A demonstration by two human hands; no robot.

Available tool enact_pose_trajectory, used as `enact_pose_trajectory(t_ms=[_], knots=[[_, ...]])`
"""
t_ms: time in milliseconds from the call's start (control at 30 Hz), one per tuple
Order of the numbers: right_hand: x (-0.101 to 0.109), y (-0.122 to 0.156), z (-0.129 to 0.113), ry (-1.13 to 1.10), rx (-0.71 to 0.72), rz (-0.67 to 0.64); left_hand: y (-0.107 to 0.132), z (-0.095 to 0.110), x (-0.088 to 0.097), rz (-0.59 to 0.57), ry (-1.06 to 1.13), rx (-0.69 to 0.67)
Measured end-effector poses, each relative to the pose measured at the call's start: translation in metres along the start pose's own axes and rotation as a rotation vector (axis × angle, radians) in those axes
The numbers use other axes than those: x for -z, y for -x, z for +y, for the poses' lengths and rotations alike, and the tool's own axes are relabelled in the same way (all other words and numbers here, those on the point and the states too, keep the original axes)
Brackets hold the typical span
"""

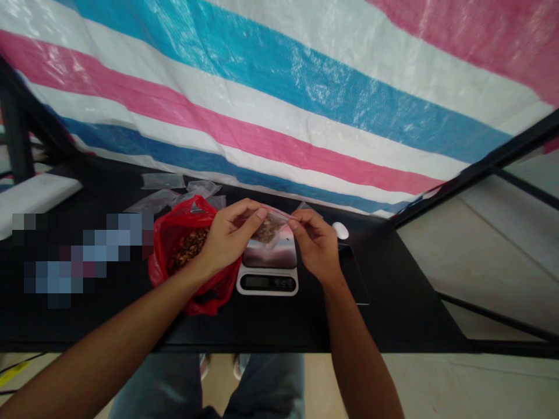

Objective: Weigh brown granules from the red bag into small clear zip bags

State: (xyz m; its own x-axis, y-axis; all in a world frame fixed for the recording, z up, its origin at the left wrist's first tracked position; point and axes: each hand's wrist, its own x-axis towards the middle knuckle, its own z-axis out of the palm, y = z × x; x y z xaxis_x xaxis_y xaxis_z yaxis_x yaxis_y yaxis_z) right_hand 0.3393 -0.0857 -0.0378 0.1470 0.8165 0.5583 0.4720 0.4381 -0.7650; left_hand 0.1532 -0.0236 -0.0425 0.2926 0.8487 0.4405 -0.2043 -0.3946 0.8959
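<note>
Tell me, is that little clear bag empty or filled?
Partly filled: brown bits show through the small clear bag that the left hand and right hand pinch above the scale.

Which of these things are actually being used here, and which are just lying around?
In use: left hand and right hand, both pinching the small clear bag of brown bits; the scale beneath it; the red bag.
Lying about: empty clear bags at the back; white mouse; dark pad; striped tarp.
</note>
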Motion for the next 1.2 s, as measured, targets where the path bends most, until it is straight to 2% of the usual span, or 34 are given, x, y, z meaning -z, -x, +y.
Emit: enact_pose_trajectory(t_ms=[200, 367, 633, 967, 1200], knots=[[-0.004, 0.002, 0.001, -0.060, 0.050, 0.028, -0.001, -0.002, 0.001, 0.051, 0.000, -0.064], [-0.006, 0.004, -0.002, -0.036, 0.081, 0.011, 0.001, 0.001, 0.001, 0.062, -0.100, -0.116], [-0.010, 0.007, -0.003, -0.075, 0.080, 0.008, 0.004, 0.005, -0.002, -0.001, -0.141, -0.164], [-0.008, 0.006, -0.004, -0.064, 0.122, 0.016, 0.004, 0.009, -0.005, -0.048, -0.147, -0.144], [-0.009, 0.006, -0.008, -0.046, 0.121, -0.024, 0.005, 0.009, -0.006, -0.014, -0.215, -0.215]])
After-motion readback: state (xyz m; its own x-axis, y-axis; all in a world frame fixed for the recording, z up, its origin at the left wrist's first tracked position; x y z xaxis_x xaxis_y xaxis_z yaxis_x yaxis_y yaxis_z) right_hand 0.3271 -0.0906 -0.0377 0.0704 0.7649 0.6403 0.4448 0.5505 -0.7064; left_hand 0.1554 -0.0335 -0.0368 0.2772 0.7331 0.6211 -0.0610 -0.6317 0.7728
